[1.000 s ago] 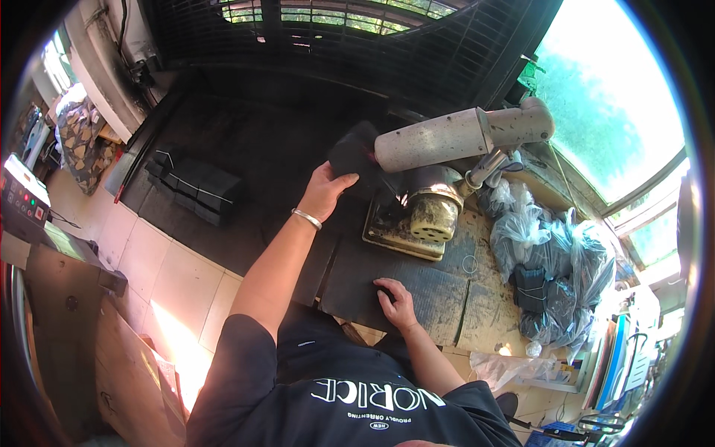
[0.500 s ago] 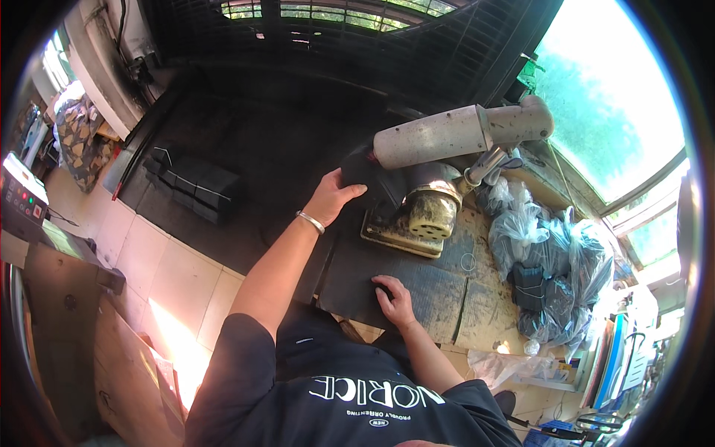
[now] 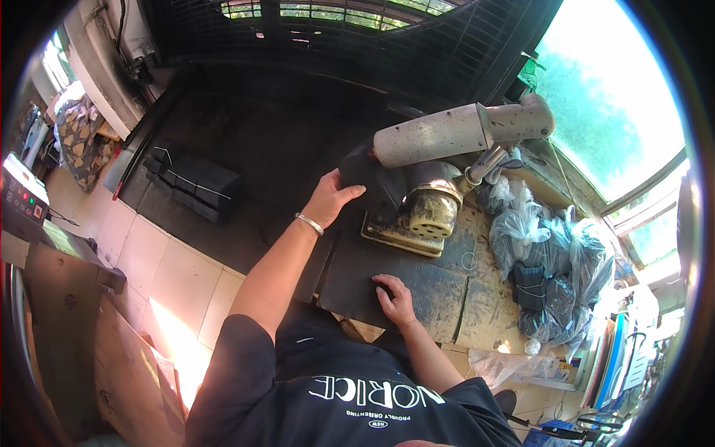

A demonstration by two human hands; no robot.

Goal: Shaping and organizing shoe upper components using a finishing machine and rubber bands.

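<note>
My left hand [image 3: 332,200], a silver bangle at its wrist, is closed on a dark black piece [image 3: 359,170], thumb across its near side. The far fingers are hidden by that piece, whose exact kind is lost in the dark. Just right of it stands a grimy machine with a pale round vented housing [image 3: 433,214] and a flat metal base [image 3: 400,241]. My right hand [image 3: 395,302] lies on the black-stained board [image 3: 357,279] at the near edge, thumb apart from the fingers, holding nothing.
Over the machine reaches a pale cylinder [image 3: 432,138] on a jointed arm. Strapped black blocks [image 3: 190,184] lie on the dark bench [image 3: 253,134] to the left. Clear plastic bags [image 3: 547,249] of dark pieces crowd the right. A control box [image 3: 22,195] stands far left.
My left hand has shifted very slightly to the left. My right hand and the machine look the same.
</note>
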